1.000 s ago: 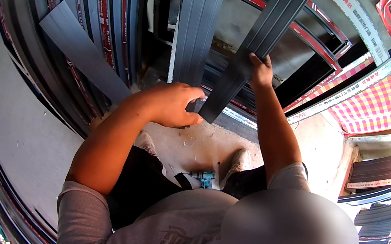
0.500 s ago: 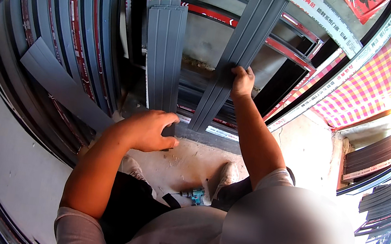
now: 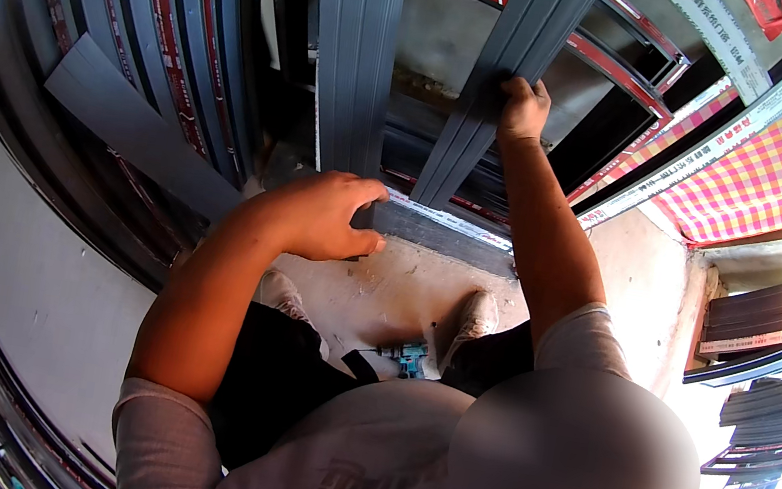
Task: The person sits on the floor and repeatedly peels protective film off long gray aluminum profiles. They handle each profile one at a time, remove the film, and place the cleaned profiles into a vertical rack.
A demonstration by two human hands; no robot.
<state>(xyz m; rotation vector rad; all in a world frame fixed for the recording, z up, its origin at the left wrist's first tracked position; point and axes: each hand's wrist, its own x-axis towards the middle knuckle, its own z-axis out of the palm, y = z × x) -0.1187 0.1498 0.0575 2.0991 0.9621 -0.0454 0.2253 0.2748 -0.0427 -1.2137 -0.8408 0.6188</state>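
My right hand [image 3: 526, 113] is closed on the right edge of a long grey ribbed panel [image 3: 497, 78], which leans at a slant across a dark window frame [image 3: 448, 238]. My left hand [image 3: 330, 215] curls its thumb and fingers around a small dark piece [image 3: 369, 219]; most of that piece is hidden by the hand. Just beyond the left hand, a stack of shorter grey ribbed panels [image 3: 352, 67] stands upright against the frame's left part.
Dark long profiles [image 3: 208, 45] line the left, with a loose flat grey strip [image 3: 132, 115] lying across them. A teal power drill [image 3: 410, 357] lies on the floor between my shoes. Checked cloth [image 3: 763, 189] hangs at right, above stacked dark profiles [image 3: 754, 319].
The whole view has shifted, so hands, panels and frame appear higher and slightly farther right. Both hands keep their grips, and the panels look unmoved against the frame.
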